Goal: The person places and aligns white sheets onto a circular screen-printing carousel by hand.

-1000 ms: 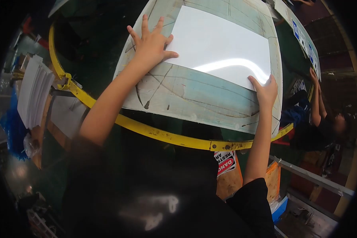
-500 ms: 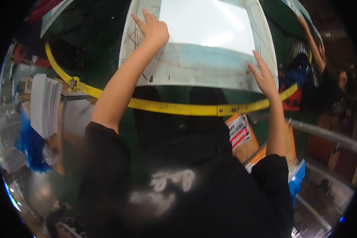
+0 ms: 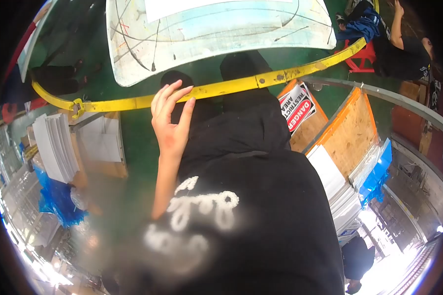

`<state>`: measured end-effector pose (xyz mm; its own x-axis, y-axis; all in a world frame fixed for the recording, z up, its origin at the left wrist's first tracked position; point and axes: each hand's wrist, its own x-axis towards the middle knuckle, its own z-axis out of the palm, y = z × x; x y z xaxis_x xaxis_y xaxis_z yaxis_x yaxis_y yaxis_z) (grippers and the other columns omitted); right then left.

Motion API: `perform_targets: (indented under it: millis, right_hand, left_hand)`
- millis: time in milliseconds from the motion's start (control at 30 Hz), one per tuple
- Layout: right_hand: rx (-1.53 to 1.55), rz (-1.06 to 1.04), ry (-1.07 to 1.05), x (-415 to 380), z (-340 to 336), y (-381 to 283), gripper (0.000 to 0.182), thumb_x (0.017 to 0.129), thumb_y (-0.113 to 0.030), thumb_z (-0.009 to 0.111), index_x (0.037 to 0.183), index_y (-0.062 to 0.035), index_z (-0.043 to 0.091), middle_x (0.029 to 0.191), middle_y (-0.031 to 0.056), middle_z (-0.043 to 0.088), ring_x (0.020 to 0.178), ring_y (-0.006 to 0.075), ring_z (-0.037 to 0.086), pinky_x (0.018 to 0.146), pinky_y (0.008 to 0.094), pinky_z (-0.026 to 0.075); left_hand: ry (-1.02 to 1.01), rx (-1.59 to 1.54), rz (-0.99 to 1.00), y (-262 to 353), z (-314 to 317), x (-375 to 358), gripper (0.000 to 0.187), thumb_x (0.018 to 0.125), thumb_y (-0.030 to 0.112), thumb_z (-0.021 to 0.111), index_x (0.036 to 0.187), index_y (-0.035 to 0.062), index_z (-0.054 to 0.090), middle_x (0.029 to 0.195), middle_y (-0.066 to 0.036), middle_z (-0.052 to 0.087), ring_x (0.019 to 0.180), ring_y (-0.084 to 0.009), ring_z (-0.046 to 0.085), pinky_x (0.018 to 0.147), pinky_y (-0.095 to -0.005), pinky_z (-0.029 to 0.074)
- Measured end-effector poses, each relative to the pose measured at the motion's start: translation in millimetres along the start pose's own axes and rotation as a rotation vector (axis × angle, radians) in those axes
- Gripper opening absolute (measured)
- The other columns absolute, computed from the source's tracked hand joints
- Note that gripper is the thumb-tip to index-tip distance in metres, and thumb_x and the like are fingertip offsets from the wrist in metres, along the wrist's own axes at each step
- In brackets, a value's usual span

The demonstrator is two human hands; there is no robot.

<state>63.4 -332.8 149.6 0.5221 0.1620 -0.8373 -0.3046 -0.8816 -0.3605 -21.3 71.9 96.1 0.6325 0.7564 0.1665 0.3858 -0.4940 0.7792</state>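
1. The white sheet (image 3: 177, 7) lies flat on the worktop (image 3: 206, 33), beyond the yellow bar (image 3: 221, 87); its far part is out of view.
2. It looks laid down, with no hand on the visible part; what remains to be done cannot be told.
3. The left hand (image 3: 171, 123) is raised at the yellow bar, fingers loosely bent, thumb apart: a half-open grip, seemingly holding nothing. Contact with the bar is unclear.
4. The right hand is out of view, its grip unknown.
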Motion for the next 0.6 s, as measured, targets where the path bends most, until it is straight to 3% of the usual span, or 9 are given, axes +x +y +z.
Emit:
perform_targets:
  millis: [67,233,333,533,600]
  right_hand:
    - [0.080,-0.029,0.089,-4.0,5.9,-22.7,0.006,0.077,-0.005,0.057,0.078,0.0009,0.056,0.070,0.0088,0.053,0.066,0.0152,0.051,0.061,0.0292,0.039]
    - [0.168,-0.118,0.210,-2.8,11.2,-66.4,0.007,0.077,-0.004,0.055,0.074,0.0008,0.051,0.065,0.0052,0.046,0.063,0.0113,0.044,0.056,0.0272,0.034]
    - [0.181,-0.162,0.254,-2.3,7.1,-85.9,0.009,0.077,-0.003,0.054,0.071,0.0008,0.048,0.063,0.0030,0.042,0.061,0.0089,0.039,0.054,0.0259,0.030]
    - [0.098,-0.273,0.293,21.3,-16.1,-114.4,0.014,0.077,-0.001,0.051,0.066,0.0007,0.042,0.058,-0.0014,0.034,0.058,0.0042,0.030,0.049,0.0235,0.024]
    - [-0.004,-0.405,0.251,35.7,-23.8,-122.0,0.009,0.075,-0.002,0.053,0.068,0.0019,0.047,0.057,0.0017,0.036,0.057,0.0059,0.035,0.050,0.0240,0.028]
  left_hand:
    - [-0.023,-0.055,-0.060,-5.3,-4.0,-8.8,0.023,0.079,0.010,0.066,0.102,0.0074,0.067,0.115,-0.008,0.062,0.115,-0.0254,0.051,0.100,-0.0361,0.034]
    - [-0.108,0.118,0.122,-2.5,-37.0,12.0,0.023,0.079,0.010,0.066,0.102,0.0077,0.066,0.111,-0.008,0.062,0.111,-0.0267,0.052,0.095,-0.0356,0.038]
    - [-0.070,0.115,0.119,-0.6,-51.8,15.9,0.023,0.080,0.008,0.065,0.103,0.0073,0.066,0.109,-0.007,0.063,0.109,-0.0258,0.054,0.094,-0.0349,0.039]
    - [-0.139,0.096,0.087,-2.5,-57.1,7.1,0.022,0.079,0.007,0.065,0.102,0.0061,0.066,0.107,-0.007,0.064,0.107,-0.0252,0.056,0.093,-0.0349,0.040]
    - [-0.182,0.084,0.095,-2.9,-56.3,4.8,0.022,0.079,0.007,0.065,0.101,0.0056,0.066,0.107,-0.008,0.064,0.106,-0.0249,0.056,0.092,-0.0344,0.041]
